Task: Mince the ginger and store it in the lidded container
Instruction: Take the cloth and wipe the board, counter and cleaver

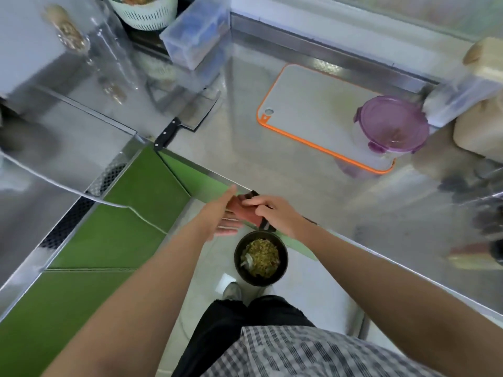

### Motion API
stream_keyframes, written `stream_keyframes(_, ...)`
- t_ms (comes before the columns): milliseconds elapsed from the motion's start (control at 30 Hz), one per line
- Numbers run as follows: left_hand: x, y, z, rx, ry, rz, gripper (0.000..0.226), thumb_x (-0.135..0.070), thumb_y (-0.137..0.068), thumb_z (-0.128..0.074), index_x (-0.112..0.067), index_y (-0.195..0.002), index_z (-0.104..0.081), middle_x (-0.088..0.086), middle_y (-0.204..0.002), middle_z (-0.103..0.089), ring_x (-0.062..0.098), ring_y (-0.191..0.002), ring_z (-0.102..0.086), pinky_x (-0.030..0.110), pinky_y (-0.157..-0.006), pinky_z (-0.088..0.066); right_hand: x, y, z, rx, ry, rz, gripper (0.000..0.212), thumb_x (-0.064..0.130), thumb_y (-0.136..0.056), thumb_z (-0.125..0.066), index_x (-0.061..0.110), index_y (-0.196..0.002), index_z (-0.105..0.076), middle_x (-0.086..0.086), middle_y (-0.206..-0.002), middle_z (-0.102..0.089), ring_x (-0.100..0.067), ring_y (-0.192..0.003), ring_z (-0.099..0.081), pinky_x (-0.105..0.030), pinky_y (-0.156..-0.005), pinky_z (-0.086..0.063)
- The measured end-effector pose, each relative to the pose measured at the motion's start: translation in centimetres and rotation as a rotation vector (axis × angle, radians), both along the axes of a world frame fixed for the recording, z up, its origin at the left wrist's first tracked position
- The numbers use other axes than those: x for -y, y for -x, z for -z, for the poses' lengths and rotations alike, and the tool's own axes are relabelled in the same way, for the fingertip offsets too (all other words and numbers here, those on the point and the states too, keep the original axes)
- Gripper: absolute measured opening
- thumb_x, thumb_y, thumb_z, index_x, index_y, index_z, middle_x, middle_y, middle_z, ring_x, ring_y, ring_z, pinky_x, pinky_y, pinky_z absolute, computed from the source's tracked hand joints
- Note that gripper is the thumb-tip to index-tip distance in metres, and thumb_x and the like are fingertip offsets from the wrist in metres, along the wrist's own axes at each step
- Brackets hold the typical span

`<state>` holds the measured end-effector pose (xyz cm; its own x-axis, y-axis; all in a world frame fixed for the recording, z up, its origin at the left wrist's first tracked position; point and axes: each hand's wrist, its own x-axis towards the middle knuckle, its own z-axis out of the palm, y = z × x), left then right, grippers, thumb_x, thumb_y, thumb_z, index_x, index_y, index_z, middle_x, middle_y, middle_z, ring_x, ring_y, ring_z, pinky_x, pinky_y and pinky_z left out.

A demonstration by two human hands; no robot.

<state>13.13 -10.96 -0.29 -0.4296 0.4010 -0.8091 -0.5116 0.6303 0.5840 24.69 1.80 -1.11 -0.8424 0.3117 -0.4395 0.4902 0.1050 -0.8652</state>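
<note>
A clear round container with a purple clip lid (pixel 392 123) stands shut on the right corner of a grey cutting board with an orange rim (pixel 307 112); brownish bits show faintly through the lid. A cleaver with a black handle (pixel 187 117) lies on the steel counter to the left of the board. Below the counter edge, my right hand (pixel 275 213) pinches a flat reddish thing with a dark edge (pixel 246 210). My left hand (pixel 219 216) lies beside it with straight fingers, touching it. Both hands hover over a black bin (pixel 285 263) holding scraps.
A white slotted colander (pixel 141 17) and a clear plastic box (pixel 196 34) stand at the back left. More clear and beige containers (pixel 462 99) crowd the right edge. Green panels (pixel 122 227) face the counter on the left. The bin sits on the floor by my shoe.
</note>
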Motion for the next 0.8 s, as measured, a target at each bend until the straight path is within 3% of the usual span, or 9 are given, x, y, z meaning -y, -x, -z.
stream_keyframes(67,0.1,-0.3,-0.5,-0.091,-0.050,-0.118,0.015,-0.021,-0.092,-0.058,-0.009,-0.098,-0.063,0.011,-0.084,-0.065,0.021,-0.070,-0.062,0.020,-0.049,-0.052,0.1,0.5,-0.5,-0.040,0.079,0.025,0.036,0.008,-0.089,-0.045,0.030,-0.096,-0.073,0.002,-0.110,-0.068,-0.016,-0.100,-0.063,-0.028,-0.087,-0.049)
stream_keyframes(100,0.3,-0.4,-0.8,-0.161,-0.057,-0.178,0.009,-0.007,-0.090,-0.053,-0.010,-0.089,-0.061,0.009,-0.073,-0.058,0.020,-0.061,-0.053,0.017,-0.041,-0.043,0.2,0.8,-0.7,-0.073,0.081,0.086,0.033,0.007,-0.089,-0.046,0.026,-0.098,-0.071,0.004,-0.108,-0.067,-0.013,-0.097,-0.062,-0.025,-0.085,-0.049)
stream_keyframes(167,0.9,-0.2,-1.0,-0.235,-0.086,-0.276,0.021,0.002,-0.086,-0.045,-0.012,-0.080,-0.059,0.006,-0.064,-0.047,0.018,-0.057,-0.040,0.022,-0.047,-0.032,0.2,1.4,-1.0,-0.112,0.116,0.259,0.024,0.007,-0.089,-0.052,0.019,-0.108,-0.060,0.004,-0.105,-0.060,-0.015,-0.084,-0.058,-0.027,-0.076,-0.047)
stream_keyframes(267,2.4,0.1,-1.5,-0.211,-0.172,-0.384,0.030,0.005,-0.083,-0.039,-0.010,-0.088,-0.063,0.007,-0.076,-0.053,0.020,-0.070,-0.046,0.030,-0.066,-0.038,0.1,2.0,-1.0,0.052,0.220,0.075,0.029,0.029,-0.088,-0.064,0.018,-0.113,-0.054,0.000,-0.104,-0.057,-0.017,-0.087,-0.057,-0.029,-0.076,-0.046)
stream_keyframes(367,3.7,0.4,-1.7,-0.219,-0.203,-0.423,0.038,0.008,-0.078,-0.034,-0.007,-0.094,-0.065,0.010,-0.086,-0.055,0.022,-0.078,-0.046,0.032,-0.071,-0.037,0.4,1.7,-1.3,0.223,0.141,-0.296,0.043,0.054,-0.070,-0.067,0.015,-0.088,-0.063,-0.006,-0.083,-0.060,-0.018,-0.078,-0.052,-0.033,-0.073,-0.035)
stream_keyframes(533,5.7,0.4,-1.1,-0.254,-0.086,-0.392,0.032,0.009,-0.081,-0.036,-0.009,-0.094,-0.060,0.008,-0.076,-0.052,0.019,-0.065,-0.044,0.022,-0.051,-0.036,1.4,2.6,-2.2,0.070,0.057,-0.121,0.026,0.035,-0.084,-0.062,0.020,-0.066,-0.050,-0.001,-0.069,-0.051,-0.018,-0.071,-0.047,-0.035,-0.074,-0.036)
stream_keyframes(600,6.3,0.1,-0.9,-0.326,0.030,-0.231,0.033,-0.001,-0.086,-0.045,-0.008,-0.117,-0.053,0.011,-0.099,-0.058,0.021,-0.081,-0.054,0.025,-0.063,-0.044,1.9,3.1,-2.8,0.063,-0.007,-0.127,0.026,0.026,-0.089,-0.060,0.019,-0.067,-0.047,0.001,-0.068,-0.052,-0.016,-0.065,-0.048,-0.029,-0.068,-0.038)
stream_keyframes(667,6.8,-0.2,-0.9,-0.407,0.064,-0.162,0.043,-0.012,-0.091,-0.049,-0.012,-0.134,-0.044,0.010,-0.122,-0.053,0.024,-0.105,-0.052,0.030,-0.084,-0.040,2.7,3.4,-3.5,0.091,-0.043,-0.229,0.031,0.026,-0.088,-0.062,0.018,-0.066,-0.042,0.000,-0.063,-0.048,-0.014,-0.056,-0.046,-0.024,-0.056,-0.037)
stream_keyframes(800,6.6,-0.6,-2.0,-0.464,-0.043,-0.054,0.034,-0.012,-0.095,-0.046,-0.012,-0.128,-0.054,0.009,-0.124,-0.058,0.018,-0.107,-0.052,0.028,-0.091,-0.038,3.2,3.7,-3.6,0.083,-0.171,-0.221,0.034,0.037,-0.088,-0.060,0.018,-0.069,-0.039,0.001,-0.060,-0.034,-0.015,-0.053,-0.034,-0.028,-0.056,-0.029)
